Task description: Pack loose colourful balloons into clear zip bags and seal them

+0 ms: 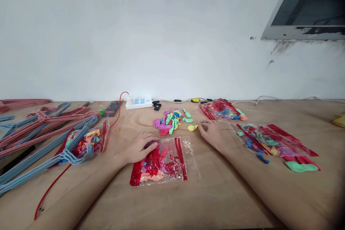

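Two bare forearms reach in from the near edge, the left forearm (78, 194) and the right forearm (265, 187) lying across a plywood table top (229, 205). The left hand (140, 148) rests palm down on a clear plastic bag (172, 163) with red trim, its fingers close together and curved over the film, pinching nothing that shows. Deflated balloons (152, 176) fill that bag, mostly red and orange. The right hand (211, 133) sits on the wood with its fingers loosely spread and empty, the fingertips just beside a loose yellow balloon (192, 127).

That balloon lies at the edge of a small heap of loose balloons (169, 122) in pink, purple, green and blue, beyond the near bag and between the two hands. Three more red-trimmed bags of balloons lie about: a far bag (221, 109), a flattened right bag (275, 142) with a green balloon (301, 166) at its near corner, and a left bag (86, 143) partly under blue wire hangers (48, 154). Red wire hangers (40, 122) lie tangled with them at the far left. A white power strip (138, 103) stands against a white wall (134, 32), with a red cord (51, 187) running down across the table's left side.
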Available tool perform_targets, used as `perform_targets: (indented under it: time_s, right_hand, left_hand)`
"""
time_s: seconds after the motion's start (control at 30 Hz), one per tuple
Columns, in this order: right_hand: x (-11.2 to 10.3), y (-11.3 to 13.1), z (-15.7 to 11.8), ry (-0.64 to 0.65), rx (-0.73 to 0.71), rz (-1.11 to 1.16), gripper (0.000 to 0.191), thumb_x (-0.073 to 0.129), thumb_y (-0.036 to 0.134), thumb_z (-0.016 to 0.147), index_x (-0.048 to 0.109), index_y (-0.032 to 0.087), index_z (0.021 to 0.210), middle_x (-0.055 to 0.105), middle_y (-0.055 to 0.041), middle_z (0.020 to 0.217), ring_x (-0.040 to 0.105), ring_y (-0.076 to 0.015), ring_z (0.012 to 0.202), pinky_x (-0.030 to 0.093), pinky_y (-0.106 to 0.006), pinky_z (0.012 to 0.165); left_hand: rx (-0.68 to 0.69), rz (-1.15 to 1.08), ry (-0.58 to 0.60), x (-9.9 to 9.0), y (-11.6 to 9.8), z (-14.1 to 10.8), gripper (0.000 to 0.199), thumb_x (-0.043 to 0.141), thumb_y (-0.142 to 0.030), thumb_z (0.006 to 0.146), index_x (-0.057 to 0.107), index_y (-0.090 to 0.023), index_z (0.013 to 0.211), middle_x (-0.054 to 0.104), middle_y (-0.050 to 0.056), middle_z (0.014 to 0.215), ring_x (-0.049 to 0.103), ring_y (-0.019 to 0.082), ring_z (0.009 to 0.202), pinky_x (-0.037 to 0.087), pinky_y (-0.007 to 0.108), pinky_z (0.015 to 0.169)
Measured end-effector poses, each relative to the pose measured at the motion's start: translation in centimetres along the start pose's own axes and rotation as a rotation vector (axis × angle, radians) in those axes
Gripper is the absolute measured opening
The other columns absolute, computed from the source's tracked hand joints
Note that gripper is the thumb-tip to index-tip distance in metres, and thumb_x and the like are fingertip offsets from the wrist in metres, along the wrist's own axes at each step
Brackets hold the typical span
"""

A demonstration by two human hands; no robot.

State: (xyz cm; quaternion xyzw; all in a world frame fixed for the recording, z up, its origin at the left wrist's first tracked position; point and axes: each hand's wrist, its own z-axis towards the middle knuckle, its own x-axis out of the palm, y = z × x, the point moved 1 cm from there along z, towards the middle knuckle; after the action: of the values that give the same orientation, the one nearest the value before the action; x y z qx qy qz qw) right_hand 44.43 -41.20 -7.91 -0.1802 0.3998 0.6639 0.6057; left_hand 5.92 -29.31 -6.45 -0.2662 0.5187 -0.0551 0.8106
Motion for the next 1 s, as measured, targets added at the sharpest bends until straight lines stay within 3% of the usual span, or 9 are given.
perform_targets:
  time_s: [0.1, 0.2, 0.33, 0.4, 0.5, 0.57, 0.77, 1.0]
  right_hand:
    - [-0.1, 0.0, 0.0, -0.014, -0.017, 0.014, 0.027, 0.054, 0.032, 0.101, 0.076, 0.020, 0.092, 0.079, -0.0137, 0.109, 0.071, -0.0319, 0.104, 0.053, -0.048, 0.098]
    - [0.2, 0.9, 0.1, 0.058, -0.108, 0.038, 0.025, 0.055, 0.037, 0.104, 0.075, 0.022, 0.104, 0.077, -0.0127, 0.119, 0.069, -0.0315, 0.116, 0.051, -0.048, 0.105]
    - [1.2, 1.2, 0.4, 0.239, -0.188, 0.019, 0.039, 0.048, 0.050, 0.110, 0.074, 0.024, 0.123, 0.059, -0.0124, 0.158, 0.045, -0.0349, 0.153, 0.033, -0.057, 0.127]
    - [1.6, 0.7, 0.5, 0.317, -0.154, 0.041, 0.045, 0.044, 0.055, 0.111, 0.073, 0.026, 0.130, 0.056, -0.0103, 0.161, 0.040, -0.0349, 0.157, 0.028, -0.061, 0.130]
    - [2.1, 0.0, 0.7, 0.341, -0.150, 0.152, 0.045, 0.045, 0.055, 0.111, 0.072, 0.029, 0.135, 0.067, -0.0091, 0.149, 0.050, -0.0340, 0.150, 0.031, -0.062, 0.128]
    - [2.2, -0.2, 0.8, 0.281, -0.156, 0.216, 0.043, 0.048, 0.053, 0.109, 0.075, 0.028, 0.131, 0.073, -0.0098, 0.141, 0.057, -0.0338, 0.142, 0.036, -0.061, 0.125]
    - [1.6, -0.3, 0.4, 0.084, -0.058, 0.312, 0.042, 0.048, 0.048, 0.109, 0.078, 0.024, 0.126, 0.075, -0.0124, 0.135, 0.068, -0.0316, 0.127, 0.051, -0.055, 0.115]
    - [0.8, 0.8, 0.1, 0.052, -0.092, 0.396, 0.031, 0.060, 0.036, 0.100, 0.082, 0.025, 0.119, 0.079, -0.0103, 0.127, 0.073, -0.0310, 0.119, 0.056, -0.051, 0.109]
  left_hand:
    - [0.009, 0.007, -0.004, 0.2, 0.3, 0.0, 0.040, 0.048, -0.049, 0.114, 0.069, -0.028, 0.140, 0.071, 0.007, 0.144, 0.062, 0.028, 0.137, 0.046, 0.050, 0.122]
    - [0.011, 0.019, -0.002, 0.4, 0.5, 0.0, 0.041, 0.047, -0.050, 0.114, 0.070, -0.028, 0.140, 0.071, 0.007, 0.144, 0.061, 0.028, 0.137, 0.045, 0.051, 0.121]
    - [0.008, 0.027, -0.005, 0.5, 0.5, 0.0, 0.042, 0.046, -0.051, 0.114, 0.070, -0.028, 0.140, 0.071, 0.008, 0.143, 0.062, 0.028, 0.136, 0.046, 0.051, 0.121]
    - [0.005, 0.028, -0.008, 0.4, 0.2, 0.0, 0.042, 0.046, -0.050, 0.114, 0.070, -0.029, 0.140, 0.071, 0.008, 0.143, 0.062, 0.028, 0.136, 0.046, 0.051, 0.121]
    - [-0.006, 0.037, 0.005, 0.3, -0.1, 0.0, 0.042, 0.045, -0.050, 0.115, 0.070, -0.029, 0.141, 0.070, 0.007, 0.145, 0.061, 0.028, 0.138, 0.044, 0.051, 0.123]
    - [-0.010, 0.046, 0.019, 0.2, -0.3, 0.0, 0.042, 0.045, -0.049, 0.115, 0.069, -0.028, 0.142, 0.069, 0.007, 0.146, 0.060, 0.028, 0.139, 0.042, 0.052, 0.124]
    - [-0.010, 0.054, 0.019, 0.3, -0.1, -0.1, 0.042, 0.043, -0.050, 0.115, 0.069, -0.029, 0.141, 0.070, 0.007, 0.145, 0.060, 0.028, 0.138, 0.044, 0.051, 0.122]
    - [-0.007, 0.058, 0.033, 0.2, -0.3, 0.0, 0.042, 0.043, -0.049, 0.116, 0.069, -0.029, 0.142, 0.069, 0.006, 0.147, 0.060, 0.028, 0.139, 0.042, 0.050, 0.124]
